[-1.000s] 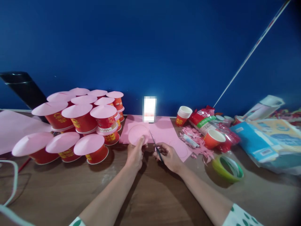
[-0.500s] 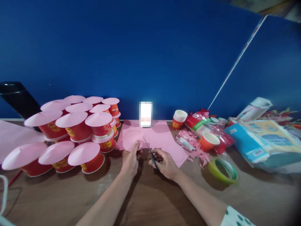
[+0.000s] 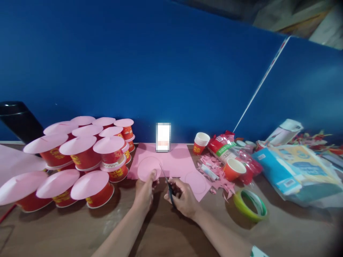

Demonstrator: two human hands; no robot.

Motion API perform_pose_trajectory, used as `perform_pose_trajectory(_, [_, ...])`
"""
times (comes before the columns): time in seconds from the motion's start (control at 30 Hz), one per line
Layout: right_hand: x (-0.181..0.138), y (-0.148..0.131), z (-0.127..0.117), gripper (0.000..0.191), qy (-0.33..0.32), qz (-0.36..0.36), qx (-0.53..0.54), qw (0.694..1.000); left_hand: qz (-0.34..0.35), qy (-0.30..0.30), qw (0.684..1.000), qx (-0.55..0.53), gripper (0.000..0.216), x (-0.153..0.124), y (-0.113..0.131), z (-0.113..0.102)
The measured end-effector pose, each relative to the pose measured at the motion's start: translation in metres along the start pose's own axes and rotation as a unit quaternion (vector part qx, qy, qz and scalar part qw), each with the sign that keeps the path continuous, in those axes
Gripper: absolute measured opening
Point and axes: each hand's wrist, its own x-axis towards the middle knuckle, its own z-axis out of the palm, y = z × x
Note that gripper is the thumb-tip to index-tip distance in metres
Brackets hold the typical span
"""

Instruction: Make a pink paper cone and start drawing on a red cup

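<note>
My left hand (image 3: 145,191) pinches a piece of pink paper (image 3: 148,167) with a drawn circle on it, thumb on top. My right hand (image 3: 183,198) is closed round the dark handles of a pair of scissors (image 3: 170,188). The thin blades point up and left, at the right edge of the held paper; whether they touch it I cannot tell. Behind both hands lie larger pink sheets (image 3: 177,160). Just right of the scissors is another pink piece (image 3: 197,184) with a circle drawn on it.
Red paper cups with pink cone tops (image 3: 91,187) stand stacked at left. To the right are a small cup stack (image 3: 201,142), pink scraps (image 3: 227,187), a lone cup (image 3: 233,169), a tape roll (image 3: 250,205) and a blue-yellow package (image 3: 294,167). A blurred bright screen (image 3: 163,137) stands behind.
The whole view has shifted, so the table things sit slightly lower and further left. Both hands keep their holds; the scissors are turned a little more upright beside the paper.
</note>
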Motion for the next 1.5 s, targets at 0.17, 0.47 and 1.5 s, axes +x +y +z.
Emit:
perform_pose_trajectory(0.17, [0.003, -0.002, 0.000, 0.029, 0.035, 0.008, 0.015, 0.999, 0.041, -0.028, 0.998, 0.027, 0.039, 0.001, -0.007, -0.003])
perform_pose_trajectory(0.47, [0.007, -0.001, -0.001, 0.027, 0.034, 0.021, 0.029, 0.999, 0.044, -0.040, 0.997, 0.054, 0.043, -0.002, -0.005, -0.001])
perform_pose_trajectory(1.5, [0.010, 0.010, -0.004, 0.038, 0.012, 0.075, 0.054, 0.996, 0.011, -0.019, 0.999, 0.034, 0.039, -0.004, -0.002, 0.002])
